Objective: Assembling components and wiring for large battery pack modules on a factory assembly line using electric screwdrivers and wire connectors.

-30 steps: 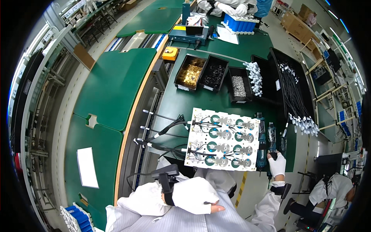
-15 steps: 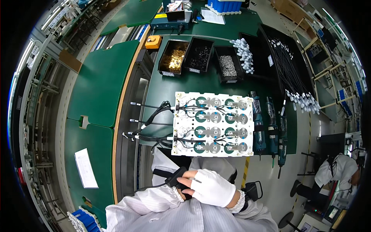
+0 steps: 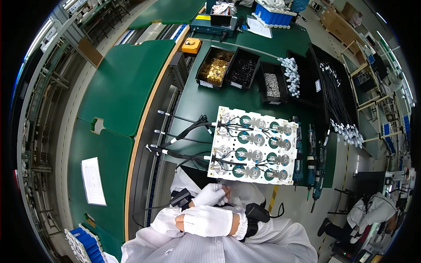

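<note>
My left hand [image 3: 209, 195], in a white glove with bare fingertips, is in front of my lap with its fingers curled and nothing visible in them. A black device [image 3: 180, 198] with a cable is strapped at that wrist. Across my left forearm lies my right hand [image 3: 207, 220], gloved the same way, its fingers bent over the left sleeve [image 3: 168, 222]. Another black device [image 3: 257, 212] is on my right wrist. Beyond my hands, at the table's near edge, lies a white perforated plate [image 3: 215, 162] with round metal terminals and black cables running off its left side.
Power screwdrivers [image 3: 310, 160] lie right of the plate. Behind it are black bins of brass-coloured parts [image 3: 215, 70], black parts [image 3: 242, 70] and silver parts [image 3: 272, 85]. White-tipped cables [image 3: 335, 96] fill a black tray. A conveyor [image 3: 158, 175] runs along the left. A person [image 3: 372, 215] sits at right.
My right hand has moved left and down from the left wrist device onto the left sleeve. My left hand, mostly hidden before, now shows. The whole view has turned slightly.
</note>
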Motion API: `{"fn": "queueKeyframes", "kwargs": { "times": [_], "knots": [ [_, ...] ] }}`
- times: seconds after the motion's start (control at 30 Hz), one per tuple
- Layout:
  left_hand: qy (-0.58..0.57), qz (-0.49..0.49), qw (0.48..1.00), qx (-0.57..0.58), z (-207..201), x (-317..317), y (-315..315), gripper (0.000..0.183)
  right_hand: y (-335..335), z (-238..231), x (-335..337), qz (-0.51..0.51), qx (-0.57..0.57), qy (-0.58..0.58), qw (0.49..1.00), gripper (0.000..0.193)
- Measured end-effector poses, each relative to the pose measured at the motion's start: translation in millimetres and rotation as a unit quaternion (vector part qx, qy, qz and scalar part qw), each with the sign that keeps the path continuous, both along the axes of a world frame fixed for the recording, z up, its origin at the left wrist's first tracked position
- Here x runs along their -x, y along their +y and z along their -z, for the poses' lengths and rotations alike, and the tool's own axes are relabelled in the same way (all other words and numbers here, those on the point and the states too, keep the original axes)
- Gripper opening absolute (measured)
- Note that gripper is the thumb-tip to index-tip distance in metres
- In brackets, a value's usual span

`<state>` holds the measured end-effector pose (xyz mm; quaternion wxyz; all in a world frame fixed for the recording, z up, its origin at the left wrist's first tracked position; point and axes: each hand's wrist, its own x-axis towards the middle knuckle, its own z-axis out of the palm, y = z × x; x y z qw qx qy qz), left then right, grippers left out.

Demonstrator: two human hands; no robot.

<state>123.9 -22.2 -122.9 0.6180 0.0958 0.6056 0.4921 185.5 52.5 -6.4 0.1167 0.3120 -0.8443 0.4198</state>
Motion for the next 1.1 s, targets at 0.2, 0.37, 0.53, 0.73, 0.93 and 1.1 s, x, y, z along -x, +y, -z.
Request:
{"fn": "queueKeyframes", "kwargs": {
  "times": [0.2,0.37,0.53,0.73,0.93,1.1],
  "knots": [
    [-0.151,-0.290,0.945,0.004,5.1,30.6,-25.0,0.039,14.7,36.5,-2.6,0.013,0.033,-0.036,0.999,0.015],
    [-0.408,-0.328,0.850,-0.049,8.5,40.4,-14.2,0.032,11.4,62.6,4.1,0.033,0.033,-0.020,0.999,0.017],
    [-0.288,-0.428,0.853,-0.083,-1.6,58.3,-35.6,0.037,23.9,24.0,13.1,0.016,0.027,-0.085,0.996,0.013],
    [0.336,-0.112,0.935,-0.027,-111.4,76.4,-68.9,0.031,79.8,-57.5,-12.3,0.145,0.160,-0.116,0.970,0.021],
    [0.688,-0.032,0.709,-0.152,-173.6,138.4,0.4,0.022,148.2,-83.2,-9.6,0.443,-0.104,-0.122,0.882,0.019],
    [0.788,0.075,0.605,-0.091,-165.0,221.7,81.1,0.048,183.1,-80.4,-2.7,0.496,-0.159,-0.086,0.849,0.018]
  ]
}}
